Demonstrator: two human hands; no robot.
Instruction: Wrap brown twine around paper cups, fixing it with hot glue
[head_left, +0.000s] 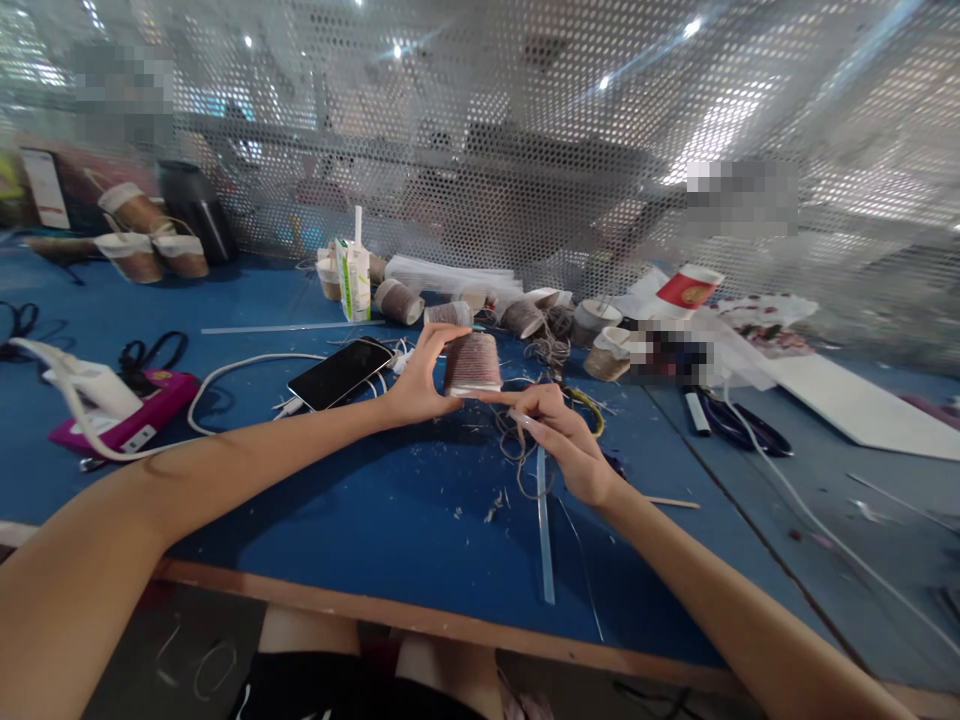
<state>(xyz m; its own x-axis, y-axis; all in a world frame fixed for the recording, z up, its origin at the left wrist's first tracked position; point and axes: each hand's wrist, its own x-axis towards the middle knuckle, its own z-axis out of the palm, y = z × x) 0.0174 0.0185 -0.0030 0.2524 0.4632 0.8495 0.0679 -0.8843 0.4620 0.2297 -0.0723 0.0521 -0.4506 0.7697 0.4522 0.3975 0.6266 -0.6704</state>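
Note:
A small cup wrapped in rows of brown cord is held above the table, its white rim facing down. My left hand grips it from the left, thumb under the rim and fingers over the top. At the rim's lower right, the extended index finger of my right hand touches or nearly touches the cup. The other fingers of that hand are curled with the thumb against a thin brown cord, whose loose loops hang below. A clear glue stick lies on the table beneath my right hand.
A black phone with a white cable and a magenta power strip lie to the left. Behind my hands stand a drink carton and several wrapped cups. Blue-handled scissors and a white board are at right.

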